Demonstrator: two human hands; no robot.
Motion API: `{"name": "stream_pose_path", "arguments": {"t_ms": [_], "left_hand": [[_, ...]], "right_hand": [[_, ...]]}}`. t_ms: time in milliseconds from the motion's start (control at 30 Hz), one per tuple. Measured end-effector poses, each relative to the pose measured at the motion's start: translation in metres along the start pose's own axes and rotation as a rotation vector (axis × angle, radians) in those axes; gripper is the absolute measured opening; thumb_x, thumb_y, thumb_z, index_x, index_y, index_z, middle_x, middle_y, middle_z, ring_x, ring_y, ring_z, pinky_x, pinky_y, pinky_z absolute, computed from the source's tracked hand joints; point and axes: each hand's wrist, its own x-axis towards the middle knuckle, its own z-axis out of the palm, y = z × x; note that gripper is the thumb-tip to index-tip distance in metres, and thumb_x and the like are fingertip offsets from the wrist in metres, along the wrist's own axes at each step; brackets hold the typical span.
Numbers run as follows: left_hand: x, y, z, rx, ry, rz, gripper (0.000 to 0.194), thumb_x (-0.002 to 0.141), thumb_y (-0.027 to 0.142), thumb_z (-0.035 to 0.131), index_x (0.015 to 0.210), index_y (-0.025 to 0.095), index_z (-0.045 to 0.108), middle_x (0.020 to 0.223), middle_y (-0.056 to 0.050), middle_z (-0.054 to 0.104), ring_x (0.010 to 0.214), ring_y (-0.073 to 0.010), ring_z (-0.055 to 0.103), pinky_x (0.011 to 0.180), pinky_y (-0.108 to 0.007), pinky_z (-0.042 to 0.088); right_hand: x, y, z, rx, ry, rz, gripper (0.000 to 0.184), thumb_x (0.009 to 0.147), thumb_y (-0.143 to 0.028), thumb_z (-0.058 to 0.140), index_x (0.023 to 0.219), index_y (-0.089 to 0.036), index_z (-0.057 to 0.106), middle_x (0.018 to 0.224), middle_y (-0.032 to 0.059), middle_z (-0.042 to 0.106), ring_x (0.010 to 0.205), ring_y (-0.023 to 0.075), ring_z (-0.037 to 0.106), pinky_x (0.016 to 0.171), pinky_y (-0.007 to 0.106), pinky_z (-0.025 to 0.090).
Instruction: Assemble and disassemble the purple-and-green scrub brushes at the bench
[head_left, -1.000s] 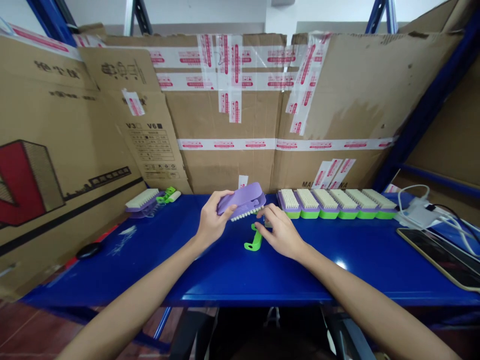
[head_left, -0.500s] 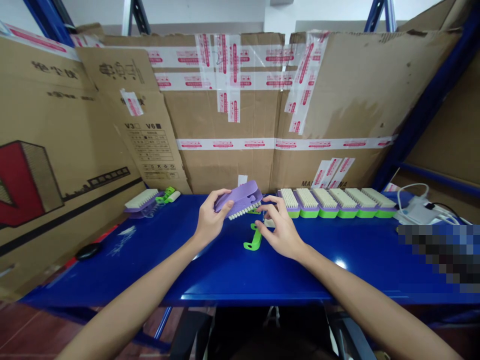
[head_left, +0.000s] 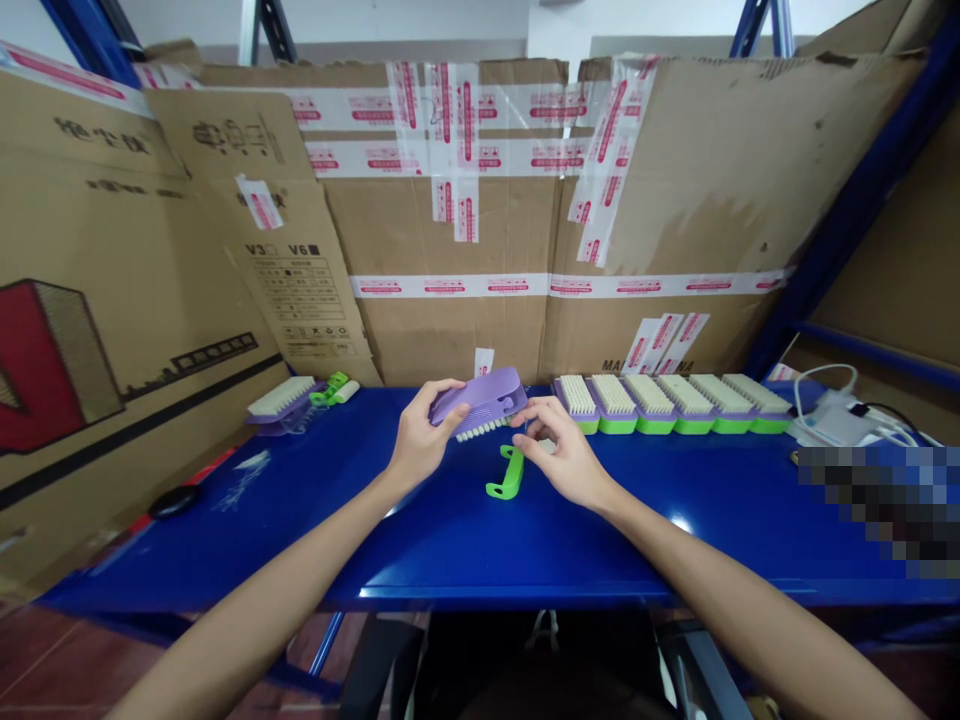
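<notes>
My left hand [head_left: 420,440] is closed around the left end of a purple scrub brush head [head_left: 480,395]. The brush is tilted above the table, with its pale bristles facing down and an open slot at its right end. Close by that end is my right hand [head_left: 566,455], its thumb and fingertips drawn together; what is between them is too small to make out. Below the brush, a bright green bracket-shaped piece [head_left: 508,475] with a hole at its end lies on the blue table [head_left: 465,555]. A pale object is partly hidden behind my right hand.
Several purple-and-green brushes [head_left: 651,400] stand in a row, bristles up, at the back right. At the back left are another brush [head_left: 281,398] and green parts [head_left: 328,390]. A black object [head_left: 174,501] lies left; white cables [head_left: 825,415] sit right. Cardboard [head_left: 450,230] walls the back.
The right hand's fingers spread a little at the brush's end, then drew together again. The brush turned slightly in the left hand. The green piece stayed in place.
</notes>
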Motion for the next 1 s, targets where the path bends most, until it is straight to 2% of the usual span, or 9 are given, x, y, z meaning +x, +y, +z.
{"name": "stream_pose_path", "arguments": {"t_ms": [200,467,667,833,1000], "left_hand": [[0.0004,-0.0016,-0.0003,-0.006,-0.001,-0.005,0.057,0.103,0.074,0.071,0.126,0.022,0.076,0.127,-0.01,0.081,0.117,-0.0294,0.077,0.106,-0.042,0.059],[0.0004,-0.0024,-0.0005,-0.021,-0.019,-0.006,0.056,0.104,0.072,0.071,0.128,0.021,0.076,0.128,-0.01,0.081,0.118,-0.0288,0.076,0.107,-0.041,0.057],[0.0021,-0.0027,-0.0001,-0.058,-0.011,-0.043,0.057,0.103,0.073,0.07,0.126,0.021,0.076,0.129,-0.011,0.081,0.119,-0.0289,0.075,0.106,-0.039,0.056],[0.0013,-0.0038,0.0018,-0.092,-0.032,-0.091,0.056,0.104,0.073,0.068,0.124,0.021,0.075,0.127,-0.01,0.081,0.118,-0.028,0.074,0.104,-0.037,0.055],[0.0048,-0.004,0.0049,-0.168,-0.062,-0.178,0.061,0.1,0.078,0.07,0.118,0.021,0.078,0.12,-0.009,0.082,0.113,-0.0284,0.074,0.101,-0.038,0.055]], "right_hand": [[-0.0003,0.0017,-0.0008,0.025,-0.013,0.009,0.013,0.104,-0.034,0.075,0.115,-0.027,0.077,0.135,0.0078,0.062,0.085,0.0158,0.07,0.086,0.042,0.065],[-0.0002,0.0015,-0.0005,0.042,-0.01,-0.008,0.021,0.103,-0.033,0.076,0.123,-0.027,0.078,0.132,0.0074,0.067,0.082,0.0147,0.072,0.085,0.04,0.065],[-0.0012,0.0017,-0.0017,0.024,-0.032,0.002,0.019,0.105,-0.034,0.076,0.121,-0.026,0.081,0.144,0.0106,0.068,0.083,0.0141,0.074,0.088,0.041,0.068],[-0.0015,0.0015,-0.0024,0.018,-0.042,0.015,0.02,0.104,-0.034,0.076,0.121,-0.026,0.082,0.145,0.0109,0.067,0.083,0.0141,0.074,0.088,0.041,0.068],[-0.0018,0.001,-0.0012,-0.001,-0.026,0.0,0.018,0.106,-0.033,0.073,0.122,-0.027,0.079,0.132,0.008,0.072,0.084,0.0164,0.075,0.082,0.039,0.066]]}}
